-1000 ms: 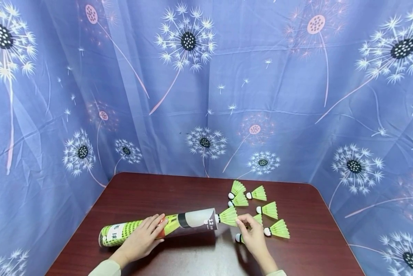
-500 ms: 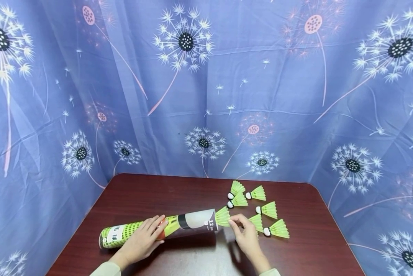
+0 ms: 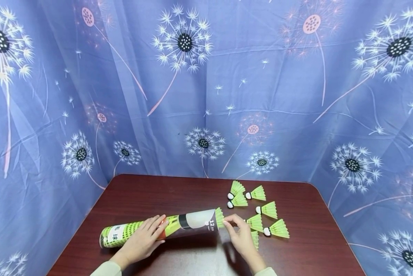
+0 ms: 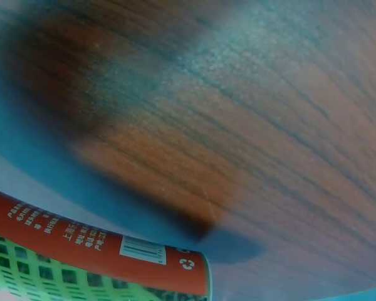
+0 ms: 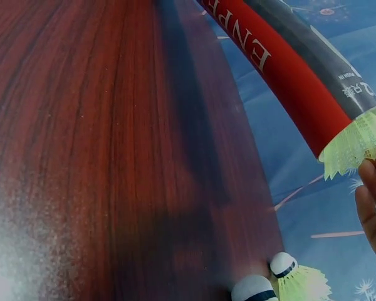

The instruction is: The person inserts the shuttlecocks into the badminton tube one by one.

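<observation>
A long shuttlecock tube (image 3: 196, 221) with a printed wrap lies slantwise over the table, its mouth facing right. Across its middle my left hand (image 3: 142, 239) holds it, fingers over the top and thumb on the near side. A yellow-green shuttlecock (image 3: 219, 217) sits mostly inside the mouth with only its skirt edge sticking out. Thumb and fingertips of my right hand (image 3: 241, 237) pinch that edge; the cork is hidden in the tube. In the right wrist view, the shuttlecock's skirt (image 5: 354, 147) fans out of the tube's rim. The left wrist view shows the tube's barcode end (image 4: 144, 249).
Several loose shuttlecocks lie right of the tube, one shuttlecock (image 3: 279, 229) farthest right and another shuttlecock (image 3: 237, 187) toward the back. One more shuttlecock (image 3: 254, 238) is partly behind my right hand. A blue dandelion-print curtain (image 3: 206, 96) surrounds the dark red table (image 3: 151, 195).
My right hand has moved left, pushing the shuttlecock from just outside the mouth into the tube until only the skirt edge shows. My left hand has stayed on the tube.
</observation>
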{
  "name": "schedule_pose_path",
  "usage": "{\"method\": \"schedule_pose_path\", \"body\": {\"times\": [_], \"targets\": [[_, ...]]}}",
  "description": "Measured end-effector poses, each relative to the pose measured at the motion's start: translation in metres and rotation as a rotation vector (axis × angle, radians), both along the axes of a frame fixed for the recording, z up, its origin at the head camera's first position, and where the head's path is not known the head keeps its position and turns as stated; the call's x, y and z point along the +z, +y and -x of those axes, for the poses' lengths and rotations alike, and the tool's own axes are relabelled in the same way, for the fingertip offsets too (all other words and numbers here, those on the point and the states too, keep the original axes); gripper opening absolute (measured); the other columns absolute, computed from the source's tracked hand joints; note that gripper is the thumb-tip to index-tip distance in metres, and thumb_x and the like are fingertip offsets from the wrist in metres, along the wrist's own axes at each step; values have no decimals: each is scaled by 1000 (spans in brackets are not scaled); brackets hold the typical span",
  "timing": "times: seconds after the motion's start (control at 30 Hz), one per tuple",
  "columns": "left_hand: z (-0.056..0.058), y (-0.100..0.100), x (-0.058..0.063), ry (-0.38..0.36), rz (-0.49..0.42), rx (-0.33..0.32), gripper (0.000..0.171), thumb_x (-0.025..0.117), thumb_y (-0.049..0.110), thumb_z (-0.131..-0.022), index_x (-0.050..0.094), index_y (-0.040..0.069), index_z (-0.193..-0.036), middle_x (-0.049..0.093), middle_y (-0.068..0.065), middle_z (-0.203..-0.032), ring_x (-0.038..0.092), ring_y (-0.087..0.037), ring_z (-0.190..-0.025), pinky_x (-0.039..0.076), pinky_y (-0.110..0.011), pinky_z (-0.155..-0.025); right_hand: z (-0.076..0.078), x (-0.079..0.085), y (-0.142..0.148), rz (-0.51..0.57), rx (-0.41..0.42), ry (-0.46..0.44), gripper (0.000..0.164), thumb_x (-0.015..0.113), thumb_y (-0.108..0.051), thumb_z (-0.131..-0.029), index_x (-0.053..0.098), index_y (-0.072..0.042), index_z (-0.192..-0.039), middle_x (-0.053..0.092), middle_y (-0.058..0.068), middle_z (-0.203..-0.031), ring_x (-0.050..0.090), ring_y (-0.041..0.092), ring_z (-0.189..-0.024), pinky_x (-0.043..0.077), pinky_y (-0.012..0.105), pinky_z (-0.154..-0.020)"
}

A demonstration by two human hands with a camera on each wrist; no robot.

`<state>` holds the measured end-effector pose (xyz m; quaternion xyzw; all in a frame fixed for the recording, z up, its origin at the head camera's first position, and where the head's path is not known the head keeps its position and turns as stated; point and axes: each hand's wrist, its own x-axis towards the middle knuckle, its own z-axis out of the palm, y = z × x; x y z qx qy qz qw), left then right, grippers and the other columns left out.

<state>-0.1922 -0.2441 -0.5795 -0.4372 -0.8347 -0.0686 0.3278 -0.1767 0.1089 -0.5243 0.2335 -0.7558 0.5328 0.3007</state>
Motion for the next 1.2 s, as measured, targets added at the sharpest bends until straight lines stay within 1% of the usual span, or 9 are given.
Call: {"method": "schedule_pose_path", "body": {"times": [0.23, 0.47, 0.73, 0.83, 0.97, 1.07, 1.2], "targets": [[0, 1, 2, 7, 6, 3, 54, 43, 39, -101, 50, 0, -137, 46, -20, -142, 56, -39, -115, 46, -50, -92, 0, 0, -3, -6, 25, 27, 19, 69, 19, -73, 66, 1, -80, 64, 11, -72, 57, 22, -60, 49, 25, -57], [0, 2, 3, 10, 7, 1, 53, 42, 38, -101, 51, 0, -137, 46, -19, -143, 55, -39, -116, 46, -49, -92, 0, 1, -5, -8, 42, 22, 19, 68, 19, -74, 66, 1, -80, 65, 10, -73, 58, 23, -62, 50, 29, -57], [0, 3, 4, 8, 14, 4, 53, 41, 38, -101, 50, 0, -137, 46, -19, -143, 56, -40, -114, 45, -49, -92, 0, 1, -7, -10, 90, 5, 18, 67, 18, -76, 67, 1, -81, 64, 11, -72, 57, 22, -62, 50, 28, -58], [0, 3, 4, 6, 13, 4, 53, 41, 38, -101, 51, 0, -137, 46, -20, -142, 56, -40, -114, 45, -49, -93, 1, 0, -7, -19, 93, 7, 17, 67, 17, -76, 67, 0, -81, 64, 10, -72, 58, 22, -63, 50, 26, -60], [0, 3, 4, 3, 17, 2, 53, 47, 38, -99, 51, 0, -137, 46, -20, -142, 55, -39, -115, 46, -49, -92, 0, -2, -7, -36, 88, 4, 17, 67, 16, -77, 68, 0, -81, 66, 10, -73, 60, 21, -64, 51, 23, -63], [-1, 3, 3, 1, 24, 1, 54, 52, 36, -97, 50, 1, -137, 46, -19, -143, 54, -38, -117, 46, -50, -91, 0, -3, -7, -43, 100, -9, 17, 65, 16, -79, 68, 0, -82, 67, 10, -75, 61, 21, -66, 51, 23, -64], [0, 3, 2, 2, 26, -1, 54, 52, 36, -96, 50, 1, -138, 45, -19, -144, 54, -37, -118, 46, -50, -91, 0, -4, -8, -47, 108, -20, 17, 64, 17, -79, 69, 1, -83, 68, 10, -77, 63, 23, -69, 51, 22, -67]]}}
